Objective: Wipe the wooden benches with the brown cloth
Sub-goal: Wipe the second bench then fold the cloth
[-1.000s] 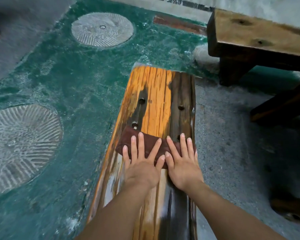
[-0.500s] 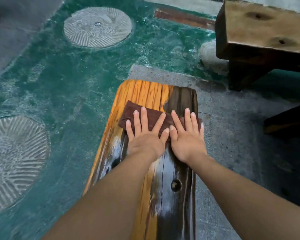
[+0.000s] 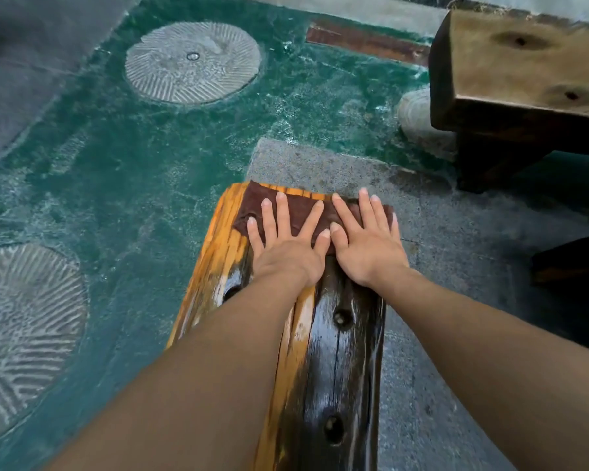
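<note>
- Pressing down with both palms, you have the brown cloth at the far end of the orange-and-dark bench, covering nearly its full width.
- Your left hand and right hand lie side by side on the cloth, fingers straight and spread. Neither hand is clenched or gripping; both only push flat.
- This looks like the end of a lengthwise pass, since the wood nearer you glistens wet.
- Next you will probably draw the cloth back or lift it. Keep the pressure even so it doesn't slip off the end onto the grey slab.
- The dark holes in the wood could snag the cloth.
- The second bench, upper right and well apart, looks dry and is likely yet to be wiped.
- Ribbed stone discs sit in the green floor on your left, out of the way.
</note>
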The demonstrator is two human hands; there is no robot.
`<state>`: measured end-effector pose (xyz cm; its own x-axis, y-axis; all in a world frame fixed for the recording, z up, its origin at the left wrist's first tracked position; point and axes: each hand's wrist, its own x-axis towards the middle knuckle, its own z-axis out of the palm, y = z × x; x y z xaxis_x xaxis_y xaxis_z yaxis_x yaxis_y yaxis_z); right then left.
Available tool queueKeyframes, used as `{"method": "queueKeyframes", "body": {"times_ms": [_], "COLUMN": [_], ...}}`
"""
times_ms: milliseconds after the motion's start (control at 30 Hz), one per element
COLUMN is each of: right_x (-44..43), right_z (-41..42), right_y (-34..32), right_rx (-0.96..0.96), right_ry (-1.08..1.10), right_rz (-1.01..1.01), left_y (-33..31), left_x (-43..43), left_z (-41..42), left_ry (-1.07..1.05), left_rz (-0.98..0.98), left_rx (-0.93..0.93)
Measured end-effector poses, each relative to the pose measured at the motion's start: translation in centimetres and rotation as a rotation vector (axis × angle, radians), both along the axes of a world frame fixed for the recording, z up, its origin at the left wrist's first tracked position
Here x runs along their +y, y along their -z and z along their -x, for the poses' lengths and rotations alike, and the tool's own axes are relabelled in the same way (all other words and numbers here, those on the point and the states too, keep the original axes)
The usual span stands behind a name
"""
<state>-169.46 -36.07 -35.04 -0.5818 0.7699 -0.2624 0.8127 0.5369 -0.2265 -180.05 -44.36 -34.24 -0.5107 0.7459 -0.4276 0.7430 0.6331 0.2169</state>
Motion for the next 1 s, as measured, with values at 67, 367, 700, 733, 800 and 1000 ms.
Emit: {"method": "queueKeyframes", "body": {"times_ms": [67, 367, 700, 733, 800, 1000], "right_x": [-0.1, -6.8, -19.6, -21.4, -23.6, -28.9], "right_z": [0.0, -1.3, -2.9, -3.0, -3.5, -5.2], "right_y": [-0.2, -0.7, -0.9, -1.1, -1.0, -1.5], "right_rx": [-0.020, -0.055, -0.075, -0.076, -0.080, -0.141], "right_ry": [-0.006, -0.047, -0.147, -0.156, -0.172, -0.203], "right_rz": [0.015, -0.015, -0.021, -0.016, -0.003, 0.025], "left_y": [-0.1, -0.5, -1.0, -1.2, -1.4, -1.9], "left_x": [-0.4, -7.2, -20.8, -22.7, -24.9, -29.9], "left_z": [0.0, -2.1, -4.6, -4.8, -5.3, -6.8], "left_ry": [0.001, -0.043, -0.146, -0.152, -0.157, -0.128], "left_rz": [0.007, 0.000, 0.024, 0.030, 0.043, 0.093], "left_rx": [0.000, 0.026, 0.007, -0.001, -0.023, -0.056]}}
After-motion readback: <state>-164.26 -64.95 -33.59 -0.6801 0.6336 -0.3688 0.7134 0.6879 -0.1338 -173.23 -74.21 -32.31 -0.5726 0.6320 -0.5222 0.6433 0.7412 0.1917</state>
